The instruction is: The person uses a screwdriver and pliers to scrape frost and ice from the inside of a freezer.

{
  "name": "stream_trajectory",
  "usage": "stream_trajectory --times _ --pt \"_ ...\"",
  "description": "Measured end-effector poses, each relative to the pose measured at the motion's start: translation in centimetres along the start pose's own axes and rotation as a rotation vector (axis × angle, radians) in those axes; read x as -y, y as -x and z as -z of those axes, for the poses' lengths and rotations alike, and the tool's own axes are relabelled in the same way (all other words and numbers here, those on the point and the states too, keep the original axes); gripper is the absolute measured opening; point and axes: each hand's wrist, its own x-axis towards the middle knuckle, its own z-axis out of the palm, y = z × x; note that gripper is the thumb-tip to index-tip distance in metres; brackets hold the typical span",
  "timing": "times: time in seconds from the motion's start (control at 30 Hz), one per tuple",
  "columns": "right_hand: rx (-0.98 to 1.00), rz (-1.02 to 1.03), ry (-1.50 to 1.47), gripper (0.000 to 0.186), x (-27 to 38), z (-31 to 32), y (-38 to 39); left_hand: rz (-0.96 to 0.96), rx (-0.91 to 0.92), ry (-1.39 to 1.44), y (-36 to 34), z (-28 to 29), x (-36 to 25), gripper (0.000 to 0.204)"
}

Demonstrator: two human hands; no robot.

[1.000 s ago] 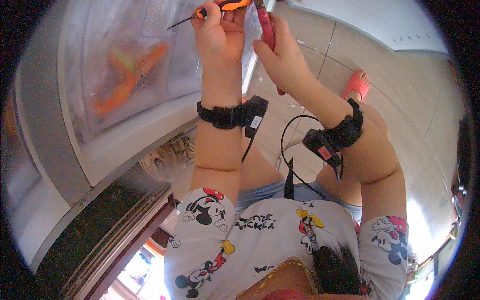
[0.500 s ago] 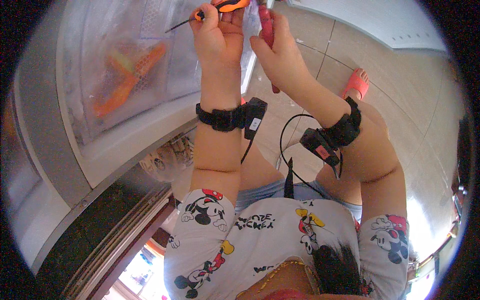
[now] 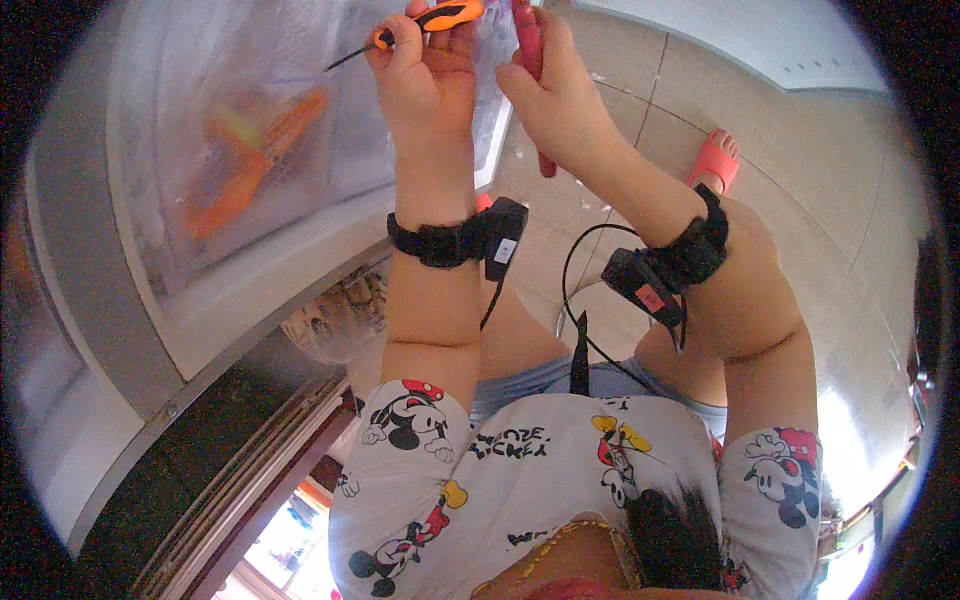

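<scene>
The left hand (image 3: 425, 75) keeps its fingers clenched round an orange-handled screwdriver (image 3: 415, 25), its thin shaft now tipped a little lower toward the clear plastic bag (image 3: 250, 150) than a second ago. Just right of the screwdriver, the right hand (image 3: 555, 100) grips a red tool (image 3: 530, 60), barely shifted. The bag blurs the orange things inside; the red tool's top is cut off.

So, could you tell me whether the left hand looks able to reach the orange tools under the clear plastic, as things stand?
Probably not directly. The left hand already grips an orange-handled screwdriver, and the orange tools appear to lie under a clear plastic cover, which seems to block the way.
</scene>
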Motion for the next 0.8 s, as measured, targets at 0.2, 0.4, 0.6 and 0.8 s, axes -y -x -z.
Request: stream_trajectory --times 0.2,0.4,0.6,0.8 --pt "-0.034 0.079 -0.010 0.039 0.4 -0.5 0.1 -0.029 0.036 0.003 0.0 0.5 -0.3 0.006" --pt "0.099 -0.010 -0.184 0.037 0.7 -0.2 0.6 -0.058 0.044 -0.038 -0.1 0.9 -0.1 0.010" --pt "0.149 -0.038 -0.081 0.037 0.8 1.0 1.4 0.086 0.035 -0.031 1.2 1.8 -0.1 0.013" --pt "0.254 -0.369 -0.066 0.036 5.1 4.0 0.5 0.022 0.167 -0.166 2.5 3.2 -2.8 0.019"
